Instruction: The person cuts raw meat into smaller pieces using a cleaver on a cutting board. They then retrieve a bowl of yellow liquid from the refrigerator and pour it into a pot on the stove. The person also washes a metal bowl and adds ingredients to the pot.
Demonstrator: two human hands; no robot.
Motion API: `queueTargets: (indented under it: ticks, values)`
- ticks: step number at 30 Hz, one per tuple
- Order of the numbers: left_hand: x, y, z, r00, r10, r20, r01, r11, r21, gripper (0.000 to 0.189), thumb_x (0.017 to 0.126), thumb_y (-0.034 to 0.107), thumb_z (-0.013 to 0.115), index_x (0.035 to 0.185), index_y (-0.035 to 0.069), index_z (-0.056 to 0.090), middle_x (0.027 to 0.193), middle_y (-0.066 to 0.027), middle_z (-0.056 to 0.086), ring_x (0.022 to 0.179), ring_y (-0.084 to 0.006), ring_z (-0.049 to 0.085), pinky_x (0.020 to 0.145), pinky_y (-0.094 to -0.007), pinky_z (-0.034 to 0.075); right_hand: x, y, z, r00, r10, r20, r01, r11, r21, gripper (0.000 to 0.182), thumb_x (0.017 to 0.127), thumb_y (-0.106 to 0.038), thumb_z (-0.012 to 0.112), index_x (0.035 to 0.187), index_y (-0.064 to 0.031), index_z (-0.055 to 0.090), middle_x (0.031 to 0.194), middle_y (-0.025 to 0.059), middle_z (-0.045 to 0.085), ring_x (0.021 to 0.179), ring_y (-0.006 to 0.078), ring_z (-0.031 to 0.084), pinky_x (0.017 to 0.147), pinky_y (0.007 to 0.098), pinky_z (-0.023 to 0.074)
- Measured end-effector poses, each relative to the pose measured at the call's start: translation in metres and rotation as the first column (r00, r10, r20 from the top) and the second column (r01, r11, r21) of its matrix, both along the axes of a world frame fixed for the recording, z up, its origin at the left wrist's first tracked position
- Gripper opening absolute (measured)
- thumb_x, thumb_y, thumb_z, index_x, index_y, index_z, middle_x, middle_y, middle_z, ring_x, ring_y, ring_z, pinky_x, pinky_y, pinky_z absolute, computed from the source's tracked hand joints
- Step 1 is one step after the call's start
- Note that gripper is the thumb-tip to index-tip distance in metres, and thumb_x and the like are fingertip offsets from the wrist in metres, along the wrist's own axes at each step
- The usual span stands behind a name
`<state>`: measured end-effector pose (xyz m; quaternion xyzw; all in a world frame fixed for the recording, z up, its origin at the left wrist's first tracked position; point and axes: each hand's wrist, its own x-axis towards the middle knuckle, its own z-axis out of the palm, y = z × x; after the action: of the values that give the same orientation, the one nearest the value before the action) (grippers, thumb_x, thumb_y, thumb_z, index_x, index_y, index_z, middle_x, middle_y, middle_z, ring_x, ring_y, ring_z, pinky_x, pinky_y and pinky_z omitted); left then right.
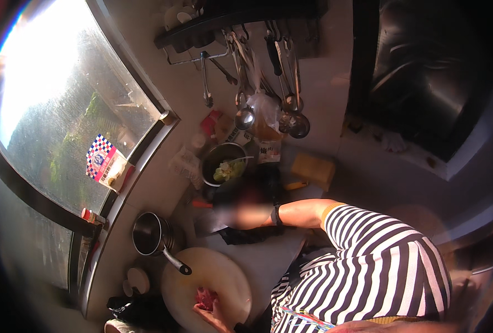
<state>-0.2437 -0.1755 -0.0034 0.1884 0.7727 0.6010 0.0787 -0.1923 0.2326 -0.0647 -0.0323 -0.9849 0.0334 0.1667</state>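
My left hand [214, 315] is at the bottom of the view, its fingers around a piece of raw red meat [206, 298] on a round, pale chopping board [225, 270]. My right hand [248, 216], with a dark band on its wrist, is stretched out above the board in the view. Blur covers much of this hand, so its fingers and anything in them cannot be made out. Below it lies black plastic [250, 236], and to its left shows a flat, shiny metal surface [208, 220]. A metal pot [202, 168] with leafy vegetables stands beyond this hand.
A black saucepan [147, 234] stands left of the board, its handle [178, 262] reaching over the board's edge. Ladles [244, 118] and tongs [206, 79] hang from a rack. A yellow block-like item [313, 168] lies at the back. On the windowsill are a printed packet [109, 164] and a red-capped jar [92, 216].
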Motion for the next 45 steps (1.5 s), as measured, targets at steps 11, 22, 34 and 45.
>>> queueTargets:
  ticks: [11,22,34,45]
  values:
    - [0.005,0.013,0.014,0.977,-0.146,-0.157,0.165,0.979,0.116,0.023,0.095,0.022,0.051,0.112,0.007,0.048,0.127,-0.0046,0.047,0.093,-0.0213,0.052,0.085,-0.0351,0.047,0.075,0.037,0.197,0.994,0.061,-0.09,-0.076,0.982,-0.175,0.016,0.065,-0.008,0.062,0.077,-0.001,0.054,0.079,0.016,0.057,0.08,0.0331,0.057,0.07,0.0409,0.0478]
    - [-0.011,0.057,0.015,0.986,-0.061,-0.155,0.045,0.994,-0.104,0.027,0.089,0.019,0.056,0.111,0.007,0.046,0.122,-0.0056,0.048,0.092,-0.0214,0.052,0.084,-0.0345,0.047,0.225,0.112,0.521,0.757,-0.36,-0.545,0.497,0.859,0.124,0.015,0.086,-0.014,0.058,0.087,0.0009,0.061,0.07,0.0159,0.062,0.063,0.0273,0.062,0.06,0.0338,0.0483]
    - [-0.034,0.059,0.017,0.984,0.01,-0.175,-0.046,0.978,-0.202,0.034,0.083,0.015,0.062,0.111,0.007,0.044,0.117,-0.0068,0.049,0.091,-0.0216,0.052,0.082,-0.0339,0.047,0.166,0.207,0.737,0.688,-0.184,-0.702,0.688,0.474,0.55,0.021,0.083,-0.022,0.052,0.094,-0.005,0.057,0.09,0.019,0.059,0.087,0.0342,0.055,0.072,0.0434,0.0419]
    - [-0.031,0.067,0.011,0.987,0.114,-0.116,-0.143,0.949,-0.281,0.042,0.078,0.012,0.066,0.111,0.007,0.042,0.112,-0.0078,0.049,0.09,-0.0218,0.052,0.08,-0.0334,0.047,0.01,0.332,0.679,0.892,-0.391,-0.227,0.276,0.073,0.958,0.015,0.075,-0.015,0.066,0.087,-0.0233,0.068,0.108,-0.0019,0.061,0.111,0.0203,0.051,0.087,0.0396,0.0443]
